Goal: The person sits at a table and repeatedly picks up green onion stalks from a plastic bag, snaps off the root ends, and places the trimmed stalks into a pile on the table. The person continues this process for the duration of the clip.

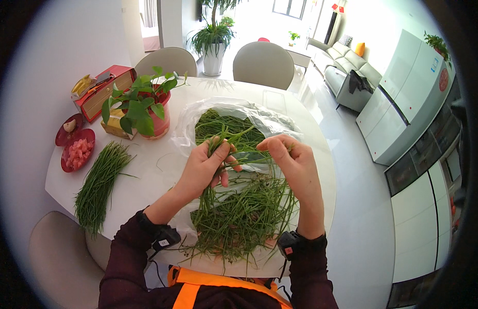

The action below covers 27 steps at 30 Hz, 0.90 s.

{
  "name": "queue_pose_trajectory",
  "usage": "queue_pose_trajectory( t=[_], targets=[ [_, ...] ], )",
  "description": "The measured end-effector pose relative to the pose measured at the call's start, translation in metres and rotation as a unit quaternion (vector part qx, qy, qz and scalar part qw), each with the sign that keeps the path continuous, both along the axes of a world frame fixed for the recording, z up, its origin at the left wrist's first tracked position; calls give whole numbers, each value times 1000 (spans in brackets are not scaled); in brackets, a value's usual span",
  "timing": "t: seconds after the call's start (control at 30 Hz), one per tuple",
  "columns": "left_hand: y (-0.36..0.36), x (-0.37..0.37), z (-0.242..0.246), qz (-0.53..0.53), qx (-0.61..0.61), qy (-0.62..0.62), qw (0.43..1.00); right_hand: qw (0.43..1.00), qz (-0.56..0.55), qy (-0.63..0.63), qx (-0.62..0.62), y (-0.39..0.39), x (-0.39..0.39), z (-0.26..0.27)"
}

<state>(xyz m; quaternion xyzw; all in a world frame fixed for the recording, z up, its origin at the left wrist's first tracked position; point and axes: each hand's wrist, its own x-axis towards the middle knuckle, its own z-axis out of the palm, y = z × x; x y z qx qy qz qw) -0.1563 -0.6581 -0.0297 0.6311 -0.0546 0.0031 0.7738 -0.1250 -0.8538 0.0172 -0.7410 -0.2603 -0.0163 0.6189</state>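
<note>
My left hand [202, 168] grips a small bunch of thin green stalks, which look like Chinese chives [208, 197], with ends sticking out above and below the fist. To its right, my right hand [299, 168] has thumb and fingers pinched together on a few green blades. Strands stretch between the two hands. Behind them, a white plastic bag [277, 116] lies open with more chives [227, 125] inside. Below my hands spreads a loose, tangled heap of chives [243, 220], with brownish bits mixed in. A neat bundle of chives [102, 185] lies on the left of the table.
The white table [162, 193] has a curved right edge. At its left stand a red plate of chopped pink meat [79, 153], a red dish with garlic [69, 126], a potted plant [146, 112] and a red box [107, 90]. Chairs [263, 63] surround it.
</note>
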Motion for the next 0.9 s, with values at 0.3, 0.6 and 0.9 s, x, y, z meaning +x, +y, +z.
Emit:
queue_pose_trajectory(
  t=[0.3,0.6,0.9],
  targets=[
    [-10,-8,0,-54,55,-19,997,996,-67,-54,-26,23,6,-24],
    [-9,-9,-2,-102,21,-23,994,991,-49,67,101,18,0,-10],
    [-9,-9,-3,-99,27,-29,994,992,-50,74,90,20,-4,-7]
  ],
)
